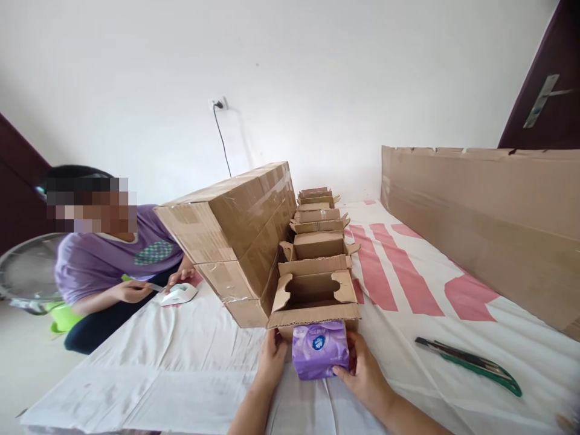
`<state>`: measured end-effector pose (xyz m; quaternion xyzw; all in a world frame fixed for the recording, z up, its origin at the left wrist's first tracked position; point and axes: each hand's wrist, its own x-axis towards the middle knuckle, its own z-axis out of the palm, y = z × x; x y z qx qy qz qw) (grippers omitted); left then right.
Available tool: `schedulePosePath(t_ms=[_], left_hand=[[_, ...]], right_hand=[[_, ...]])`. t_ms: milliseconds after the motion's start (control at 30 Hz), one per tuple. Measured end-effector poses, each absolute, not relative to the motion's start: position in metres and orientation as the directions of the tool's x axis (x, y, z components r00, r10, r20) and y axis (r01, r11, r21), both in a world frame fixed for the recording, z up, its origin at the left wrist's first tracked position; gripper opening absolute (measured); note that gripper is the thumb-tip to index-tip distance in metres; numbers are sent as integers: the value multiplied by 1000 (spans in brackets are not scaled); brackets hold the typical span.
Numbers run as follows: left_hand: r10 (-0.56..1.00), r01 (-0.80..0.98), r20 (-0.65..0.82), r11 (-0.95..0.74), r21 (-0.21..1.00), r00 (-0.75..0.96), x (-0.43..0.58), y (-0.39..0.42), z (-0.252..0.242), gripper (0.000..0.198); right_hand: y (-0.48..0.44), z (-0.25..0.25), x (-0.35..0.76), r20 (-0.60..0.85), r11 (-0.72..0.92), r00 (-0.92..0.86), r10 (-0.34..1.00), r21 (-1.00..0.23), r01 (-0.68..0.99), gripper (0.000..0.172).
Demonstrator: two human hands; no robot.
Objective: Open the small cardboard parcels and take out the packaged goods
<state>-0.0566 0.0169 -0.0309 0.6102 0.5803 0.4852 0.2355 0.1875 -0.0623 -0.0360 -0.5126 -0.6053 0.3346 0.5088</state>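
A purple pack of tissues (319,353) stands in front of the nearest open cardboard box (283,314). My right hand (365,368) is closed on the pack's right side, thumb at its lower front corner. My left hand (272,356) grips the box's near left corner, just left of the pack; part of its fingers is hidden. The box's flaps stand up and its inside is dark. More open boxes (319,244) reach back in a row behind it.
Taped closed boxes (244,223) are stacked left of the row. A green utility knife (471,362) lies at the right on the white and red cloth (394,338). A long cardboard panel (480,223) stands far right. At left, another person (113,266) handles a white device (179,294).
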Motion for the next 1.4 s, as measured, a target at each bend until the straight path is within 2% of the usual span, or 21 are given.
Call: schedulePosePath(t_ms=[167,267,333,400,467,567,700,933,1133,1200,1267,1333,1400], left_hand=[[830,542,511,-331,773,-222,-59,5,-23,16],[752,588,630,-426,688,-192,-57,-14,-6,12],[686,652,725,-522,551,-63,-52,-25,12,15],[592,739,796,-593,320,130,-42,-29,31,29],[554,800,792,-581,148,256,-31,-25,46,43],[620,848,722,-523,88,307,-20,-14,53,49],[689,854,661,-502,140,296,-17,-8,42,50],[687,809,687,-531,253,236,-16,-12,30,53],[652,746,729,-589,312,210,-17,-16,29,43],[648,702,754,-586,404,108,-22,-12,34,38],[690,621,721,-537,570,-66,-30,-1,43,37],[791,458,589,-468,756,-164,-38,16,54,42],[888,290,448,-403,868,-106,-44,36,64,45]], right_hand=[[-61,-33,188,273,245,55,961,-924,294,54],[-61,-32,187,267,238,59,962,-925,295,53],[-62,-29,187,250,226,46,967,-929,295,53],[-63,-27,187,234,214,28,972,-929,301,52],[-64,-27,187,229,211,21,973,-926,314,50],[-63,-30,187,225,208,17,974,-926,316,48],[-62,-35,188,203,193,7,979,-939,285,47],[-61,-36,189,239,220,23,971,-922,319,46],[-60,-41,189,221,209,18,975,-941,266,48],[-59,-45,189,202,194,7,979,-950,242,48],[-59,-48,189,192,187,2,981,-953,237,48],[-58,-50,189,194,186,7,981,-950,252,48],[-58,-50,190,196,186,11,981,-944,271,48]])
